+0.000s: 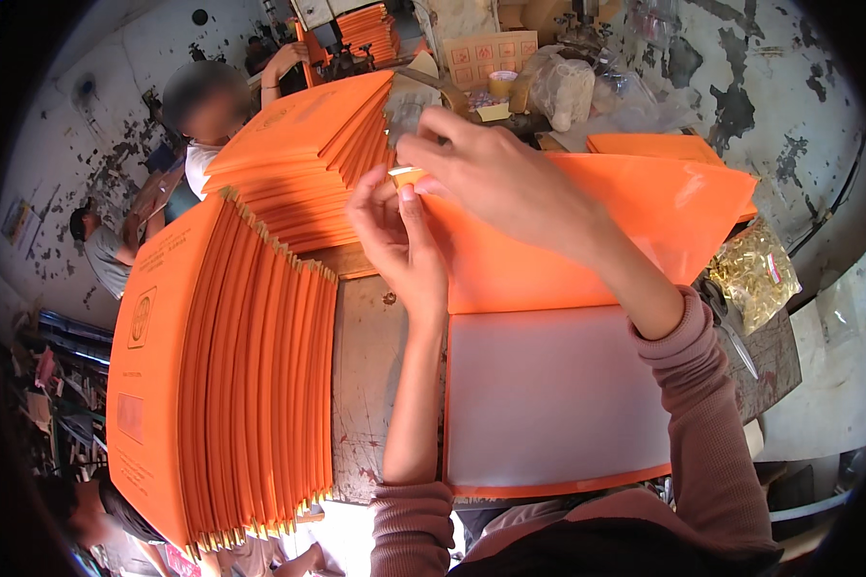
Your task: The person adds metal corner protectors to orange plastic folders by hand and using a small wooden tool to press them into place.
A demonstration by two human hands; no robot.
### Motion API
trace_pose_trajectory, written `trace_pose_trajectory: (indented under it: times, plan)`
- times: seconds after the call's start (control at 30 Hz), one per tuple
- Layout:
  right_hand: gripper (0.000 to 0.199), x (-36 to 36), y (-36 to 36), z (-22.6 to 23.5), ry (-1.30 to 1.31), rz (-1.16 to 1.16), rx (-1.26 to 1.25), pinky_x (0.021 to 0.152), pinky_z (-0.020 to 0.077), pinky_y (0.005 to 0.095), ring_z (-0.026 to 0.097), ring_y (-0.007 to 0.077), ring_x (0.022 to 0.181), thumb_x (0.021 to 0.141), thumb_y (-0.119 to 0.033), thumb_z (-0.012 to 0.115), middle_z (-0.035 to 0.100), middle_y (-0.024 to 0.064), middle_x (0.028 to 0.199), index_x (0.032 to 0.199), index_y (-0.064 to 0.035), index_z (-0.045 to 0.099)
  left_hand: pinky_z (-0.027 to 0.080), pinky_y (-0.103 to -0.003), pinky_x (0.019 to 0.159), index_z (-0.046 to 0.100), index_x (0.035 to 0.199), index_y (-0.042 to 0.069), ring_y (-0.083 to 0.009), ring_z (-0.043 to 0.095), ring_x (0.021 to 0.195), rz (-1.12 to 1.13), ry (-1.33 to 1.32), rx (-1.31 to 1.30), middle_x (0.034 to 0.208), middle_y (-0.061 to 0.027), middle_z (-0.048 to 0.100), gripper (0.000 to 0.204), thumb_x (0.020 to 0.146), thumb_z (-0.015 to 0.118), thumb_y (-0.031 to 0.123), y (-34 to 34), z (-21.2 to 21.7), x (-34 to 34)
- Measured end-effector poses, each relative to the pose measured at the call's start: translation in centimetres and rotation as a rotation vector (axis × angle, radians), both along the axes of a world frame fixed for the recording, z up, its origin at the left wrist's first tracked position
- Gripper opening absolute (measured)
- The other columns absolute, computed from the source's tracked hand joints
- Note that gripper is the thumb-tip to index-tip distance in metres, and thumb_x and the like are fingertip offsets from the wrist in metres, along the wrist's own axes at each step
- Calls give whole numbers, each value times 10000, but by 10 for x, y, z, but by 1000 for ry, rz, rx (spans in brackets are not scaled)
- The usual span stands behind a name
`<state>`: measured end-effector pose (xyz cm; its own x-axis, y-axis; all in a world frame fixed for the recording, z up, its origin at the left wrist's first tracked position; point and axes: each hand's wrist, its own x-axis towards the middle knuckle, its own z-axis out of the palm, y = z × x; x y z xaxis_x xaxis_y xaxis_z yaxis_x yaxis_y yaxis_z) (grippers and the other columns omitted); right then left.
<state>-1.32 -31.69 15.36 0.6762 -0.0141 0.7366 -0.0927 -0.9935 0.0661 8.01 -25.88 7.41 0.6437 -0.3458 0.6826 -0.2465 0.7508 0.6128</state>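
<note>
A: Holding a small gold metal fastener (404,172), the left hand (404,245) and the right hand (491,168) both pinch it with closed fingertips, at the left edge of the open orange folder (587,231).

B: Where is the folder?

A: On the worn table (368,385), at about 3 o'clock from the big fanned stack of folders (221,375). I think the prongs should go straight and flat.

B: Is there room?

A: Little. A second stack (303,159) lies at 11 o'clock, and the bag of fasteners (752,272) is far at 3 o'clock.
</note>
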Motion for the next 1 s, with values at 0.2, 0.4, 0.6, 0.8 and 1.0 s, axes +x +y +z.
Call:
trace_pose_trajectory:
  times: [0.2, 0.4, 0.6, 0.8, 1.0]
  plan:
    - [154, 4, 1, -8, -78, 16, -65, 486, 492, 330, 603, 244, 601, 728, -95, 603, 516, 87, 801, 805, -1, 509, 422, -241, 818, 489, 1128, -32, -102, 531, 921, 231, -88, 77, 1008, -84, 578, 244, 928, 483, 109, -3, -4, -1]
    - [144, 3, 1, 0, -31, 34, -64, 478, 479, 328, 594, 236, 579, 715, -88, 610, 502, 75, 729, 765, -5, 503, 438, -235, 778, 524, 1022, -48, -107, 549, 879, 190, -52, 55, 958, -92, 594, 169, 922, 486, 83, 1, -1, -3]
    - [143, 6, 1, 1, -22, 116, -65, 491, 488, 329, 593, 237, 562, 726, -87, 613, 503, 81, 734, 761, -1, 505, 440, -235, 764, 515, 982, -44, -103, 550, 864, 162, -62, 45, 943, -95, 596, 130, 919, 481, 65, 3, -2, 6]
    - [138, -3, 9, 1, 65, 9, -62, 507, 488, 342, 594, 259, 606, 770, -99, 568, 497, 94, 788, 834, 6, 504, 441, -238, 767, 516, 1006, -55, -109, 554, 867, 155, -65, 42, 936, -102, 597, 153, 920, 476, 65, 5, 1, 0]
    - [151, 2, 4, -12, 28, -50, -208, 502, 485, 324, 599, 222, 608, 718, -104, 581, 501, 74, 769, 810, 3, 527, 446, -237, 751, 521, 1011, -58, -107, 552, 836, 218, -80, 70, 930, -96, 596, 156, 919, 469, 57, 1, -3, 1]
